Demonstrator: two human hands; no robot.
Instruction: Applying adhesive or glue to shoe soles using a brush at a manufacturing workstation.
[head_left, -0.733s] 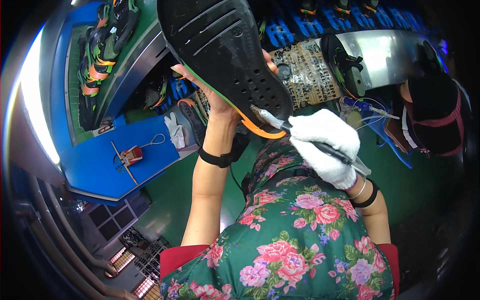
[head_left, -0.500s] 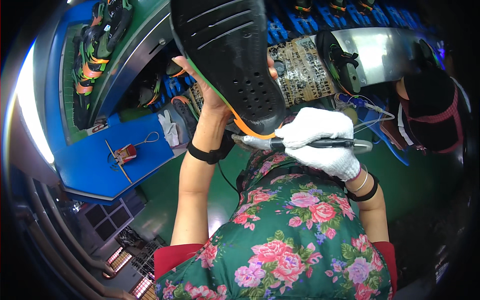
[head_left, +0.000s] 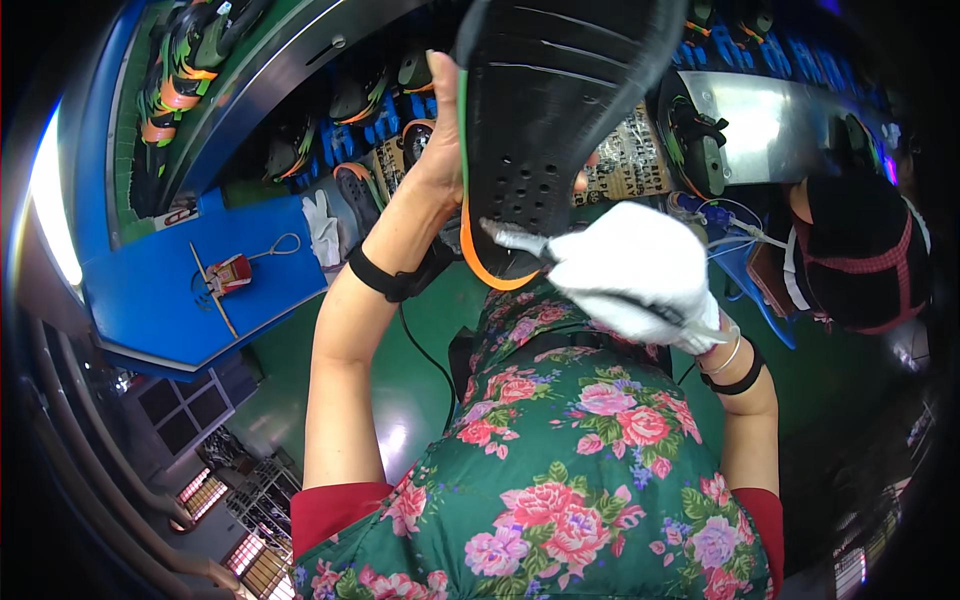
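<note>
My bare left hand (head_left: 437,150) grips a large black shoe sole (head_left: 515,110) from its left side, thumb up along the edge, with fingertips showing past its right side. Small holes dot the sole's heel end, grooves cross its wider end, and its rim is green and orange. In a white knitted glove, my right hand (head_left: 635,270) is closed round a dark-handled brush (head_left: 515,238) with a pale ferrule. The brush tip lies over the heel end, by the orange rim; whether it touches, I cannot tell.
On a blue table (head_left: 150,290) at the left lie a red-labelled container (head_left: 232,275) with a stick and a white glove (head_left: 321,230). Shoes stand along the line ahead, one black sandal (head_left: 695,140) beside a taped brown board (head_left: 630,160). Another person (head_left: 860,255) is at the right.
The sole has swung more upright and shifted right at its top. My right hand has brought the brush from below the orange rim to over the heel surface.
</note>
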